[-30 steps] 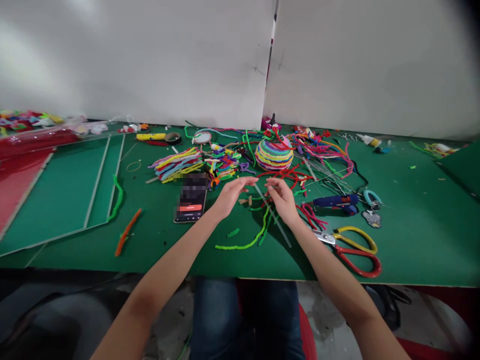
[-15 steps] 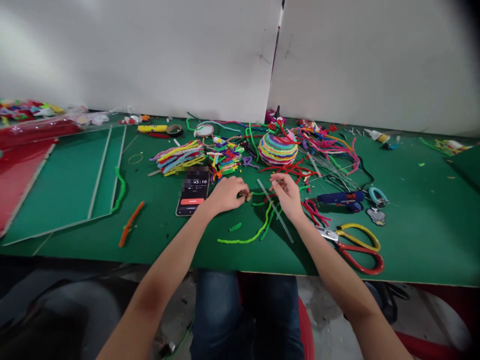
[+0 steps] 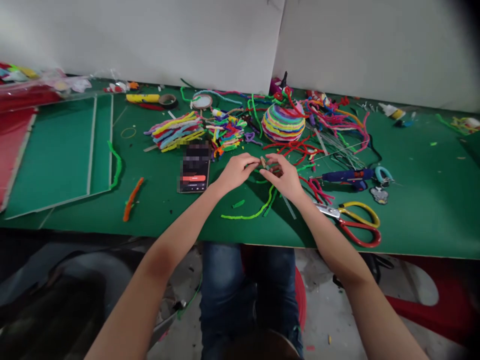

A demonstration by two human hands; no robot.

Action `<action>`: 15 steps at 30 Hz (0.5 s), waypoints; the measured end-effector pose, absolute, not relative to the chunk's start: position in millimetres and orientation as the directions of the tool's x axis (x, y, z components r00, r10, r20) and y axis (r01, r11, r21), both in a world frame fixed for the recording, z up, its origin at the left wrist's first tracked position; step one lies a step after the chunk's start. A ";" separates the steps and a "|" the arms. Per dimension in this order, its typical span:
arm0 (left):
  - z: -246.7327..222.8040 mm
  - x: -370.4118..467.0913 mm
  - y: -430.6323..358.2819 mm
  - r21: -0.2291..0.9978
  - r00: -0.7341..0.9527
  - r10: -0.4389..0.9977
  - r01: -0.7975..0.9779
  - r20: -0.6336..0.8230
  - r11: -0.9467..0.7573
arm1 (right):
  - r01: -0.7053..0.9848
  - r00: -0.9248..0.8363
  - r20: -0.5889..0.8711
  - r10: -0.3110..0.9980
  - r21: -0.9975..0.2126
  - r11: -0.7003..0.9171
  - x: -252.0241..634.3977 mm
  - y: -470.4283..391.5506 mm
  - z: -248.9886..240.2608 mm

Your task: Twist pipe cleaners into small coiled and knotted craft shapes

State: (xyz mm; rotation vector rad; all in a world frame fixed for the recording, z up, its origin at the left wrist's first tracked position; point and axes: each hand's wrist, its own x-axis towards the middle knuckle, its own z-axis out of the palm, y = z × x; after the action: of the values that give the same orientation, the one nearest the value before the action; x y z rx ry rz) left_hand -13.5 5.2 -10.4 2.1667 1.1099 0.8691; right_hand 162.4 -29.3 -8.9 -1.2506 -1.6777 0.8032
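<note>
My left hand (image 3: 240,169) pinches a small tan piece (image 3: 263,162) over the middle of the green table. Close on its right is my right hand (image 3: 282,175), thumb and fingers curved around the other side of that piece, with a gap between them. Whether the right fingertips touch it is hard to tell. Below the hands lie green fuzzy stems (image 3: 268,202) and a clear glue stick (image 3: 289,207), partly covered by my right hand. A striped fuzzy ball (image 3: 283,122) sits just behind.
A phone (image 3: 194,172) and bundled stems (image 3: 176,131) are to the left. On the right lie a blue glue gun (image 3: 347,177) and scissors (image 3: 358,222) with yellow and red handles. Green panels (image 3: 56,155) occupy the far left, near an orange stem (image 3: 133,200).
My hands have come together around the small tan piece, the left one moving right. The camera view has tilted down, so the table appears higher.
</note>
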 end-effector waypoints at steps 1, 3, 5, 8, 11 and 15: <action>-10.5 -12.0 3.2 0.684 0.468 0.831 0.503 0.299 -0.529 | 0.410 -0.107 0.273 0.956 -0.864 0.293 161.0 -30.1 -9.8; -8.9 -9.7 -1.1 0.667 0.482 0.821 0.507 0.305 -0.546 | 0.429 -0.074 0.295 0.953 -0.853 0.297 159.6 -30.3 -12.2; -6.2 -8.5 -4.6 0.706 0.467 0.829 0.472 0.307 -0.528 | 0.429 -0.055 0.307 0.950 -0.852 0.300 160.0 -28.9 -15.2; -4.5 -7.6 -6.4 0.815 0.443 0.845 0.342 0.300 -0.468 | 0.403 -0.054 0.320 0.946 -0.859 0.314 161.8 -26.3 -18.6; -6.6 -5.6 -4.8 0.904 0.426 0.858 0.176 0.287 -0.390 | 0.411 -0.032 0.354 0.935 -0.848 0.335 161.7 -25.9 -17.5; -10.1 0.0 -3.5 0.951 0.427 0.856 -0.037 0.292 -0.306 | 0.392 0.002 0.405 0.914 -0.842 0.372 158.8 -29.1 -12.2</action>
State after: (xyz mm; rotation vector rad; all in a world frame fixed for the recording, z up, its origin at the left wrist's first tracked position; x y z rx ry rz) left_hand 0.0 -3.5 -10.1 1.6329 0.7301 1.0657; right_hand 158.8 -29.1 -12.2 -1.1994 -1.5866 0.6259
